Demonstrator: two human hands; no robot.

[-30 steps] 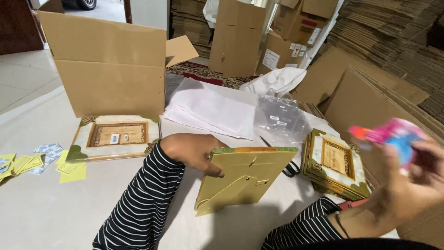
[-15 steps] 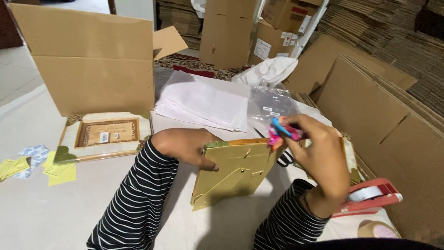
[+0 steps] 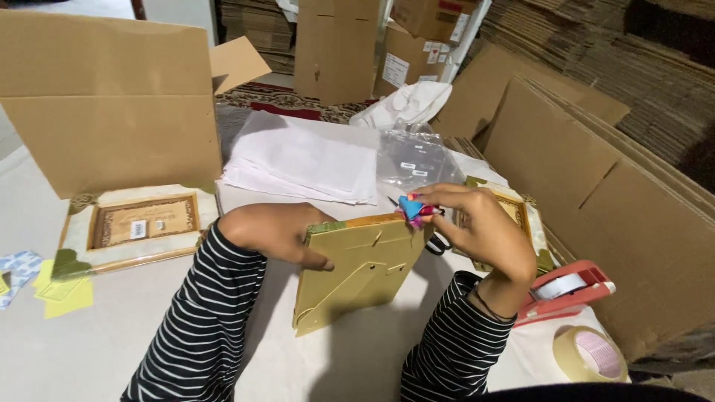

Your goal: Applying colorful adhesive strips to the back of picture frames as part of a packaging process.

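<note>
My left hand (image 3: 279, 233) grips the top left edge of a gold picture frame (image 3: 356, 268) that stands upright on the table with its back and fold-out stand facing me. My right hand (image 3: 477, 227) pinches a small blue and pink piece (image 3: 412, 208) against the frame's top right corner. Both my sleeves are black with white stripes. The frame's front is hidden from me.
An open cardboard box (image 3: 112, 104) stands at the left with a framed picture (image 3: 134, 223) lying before it. White sheets (image 3: 302, 160) and clear bags (image 3: 417, 160) lie behind. Another frame (image 3: 514, 212), a red tape dispenser (image 3: 566, 290) and a tape roll (image 3: 590, 354) are at the right, flat cardboard beyond.
My right hand came down from the far right with the blue and pink piece and set it at the frame's top right corner. My left hand kept its hold.
</note>
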